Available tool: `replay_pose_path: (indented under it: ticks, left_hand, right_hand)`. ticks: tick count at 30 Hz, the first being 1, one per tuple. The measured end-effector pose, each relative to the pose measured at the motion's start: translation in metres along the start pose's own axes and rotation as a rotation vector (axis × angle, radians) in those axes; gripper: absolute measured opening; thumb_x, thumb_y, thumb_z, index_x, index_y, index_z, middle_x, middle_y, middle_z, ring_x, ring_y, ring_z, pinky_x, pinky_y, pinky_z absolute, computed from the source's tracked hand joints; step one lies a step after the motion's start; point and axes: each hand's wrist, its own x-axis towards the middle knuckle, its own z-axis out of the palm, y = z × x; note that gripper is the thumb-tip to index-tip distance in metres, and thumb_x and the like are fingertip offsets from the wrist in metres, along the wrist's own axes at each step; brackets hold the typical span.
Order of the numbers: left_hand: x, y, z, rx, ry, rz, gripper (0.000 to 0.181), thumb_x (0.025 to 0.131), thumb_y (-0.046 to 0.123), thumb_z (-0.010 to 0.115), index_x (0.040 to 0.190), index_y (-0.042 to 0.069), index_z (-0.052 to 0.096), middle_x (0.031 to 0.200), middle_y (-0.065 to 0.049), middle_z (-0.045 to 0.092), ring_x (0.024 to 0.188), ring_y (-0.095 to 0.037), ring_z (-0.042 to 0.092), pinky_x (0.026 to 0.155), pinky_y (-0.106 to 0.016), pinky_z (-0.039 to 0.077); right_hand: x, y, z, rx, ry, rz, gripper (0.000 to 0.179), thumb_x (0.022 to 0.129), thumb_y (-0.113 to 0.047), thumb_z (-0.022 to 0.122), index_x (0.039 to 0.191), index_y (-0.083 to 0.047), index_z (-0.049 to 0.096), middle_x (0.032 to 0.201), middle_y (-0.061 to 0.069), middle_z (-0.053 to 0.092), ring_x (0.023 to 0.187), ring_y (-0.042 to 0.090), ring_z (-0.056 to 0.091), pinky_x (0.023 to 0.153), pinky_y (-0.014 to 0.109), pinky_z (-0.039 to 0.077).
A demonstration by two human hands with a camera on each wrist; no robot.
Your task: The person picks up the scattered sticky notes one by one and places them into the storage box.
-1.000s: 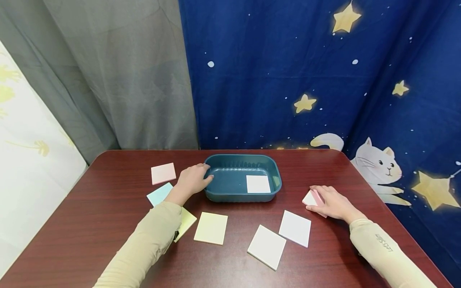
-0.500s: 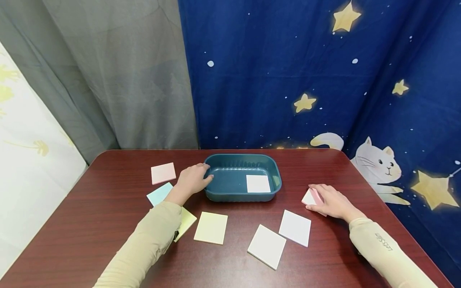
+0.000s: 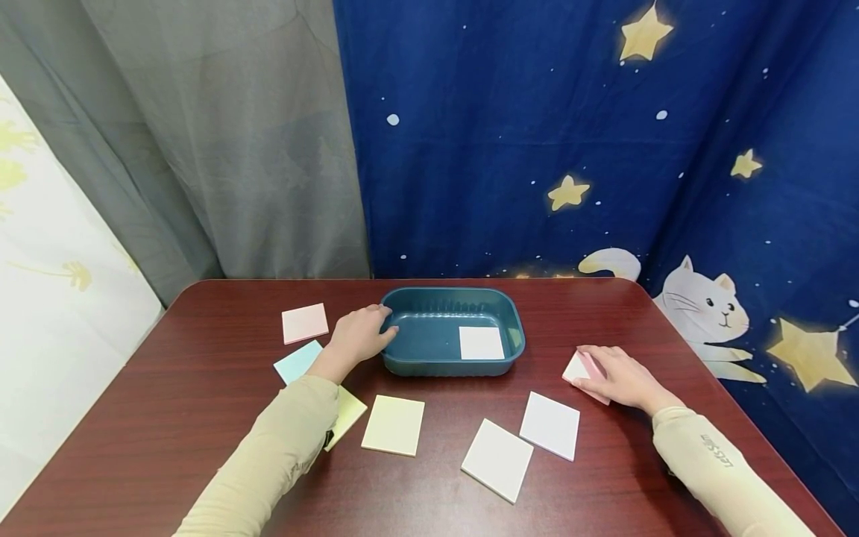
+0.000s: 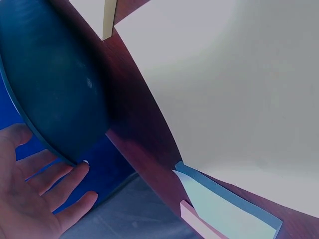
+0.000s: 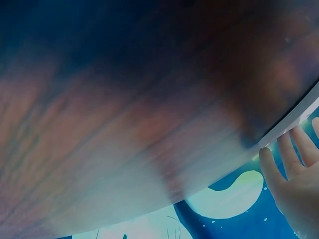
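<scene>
In the head view my left hand (image 3: 359, 333) rests at the left rim of a dark teal plastic container (image 3: 453, 368), fingertips and thumb reaching over the edge. The left wrist view has these fingers (image 4: 62, 186) fairly straight along the rim. A white sticky note pad (image 3: 481, 343) lies inside, at the right. Over on the right, my right hand (image 3: 620, 377) holds a pink sticky note pad (image 3: 578, 368) between thumb and fingers, low over the table; the palm hides part of it. In the right wrist view, the fingers (image 5: 294, 154) meet a pale edge.
Left of the container lie a pink pad (image 3: 305, 324), a light blue pad (image 3: 297, 361) and a yellow pad (image 3: 347, 415) partly under my sleeve. Nearer are another yellow pad (image 3: 393, 425), a cream pad (image 3: 497, 460) and a white pad (image 3: 549, 426). Curtains hang behind the table (image 3: 221, 358).
My right thumb has shifted slightly on the pink pad, showing a bit more of its near edge. My left hand, the container and the other pads have stayed put.
</scene>
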Motion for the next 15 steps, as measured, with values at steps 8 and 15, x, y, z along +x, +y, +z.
replay_pose_path:
  ticks: [8,15]
  left_hand:
    - [-0.0002,0.0001,0.0013,0.003,0.001,-0.005,0.047,0.086,0.034,0.054,0.121,0.003,0.052,0.12,-0.015,0.051,0.101,-0.029,0.053,0.078,-0.044,0.045]
    - [-0.0006,0.0001,0.0018,0.004,0.009,0.004,0.046,0.086,0.033,0.054,0.121,0.003,0.053,0.121,-0.015,0.051,0.101,-0.029,0.053,0.078,-0.044,0.045]
  right_hand:
    - [0.0026,0.0001,0.0016,0.039,0.043,-0.06,0.076,0.071,-0.051,0.066,0.126,-0.004,0.044,0.114,0.014,0.048,0.1,0.029,0.046,0.081,0.049,0.04]
    - [0.0059,-0.0011,0.0011,0.017,0.088,-0.12,0.073,0.068,-0.049,0.069,0.122,-0.004,0.049,0.115,0.014,0.048,0.102,0.03,0.044,0.082,0.048,0.038]
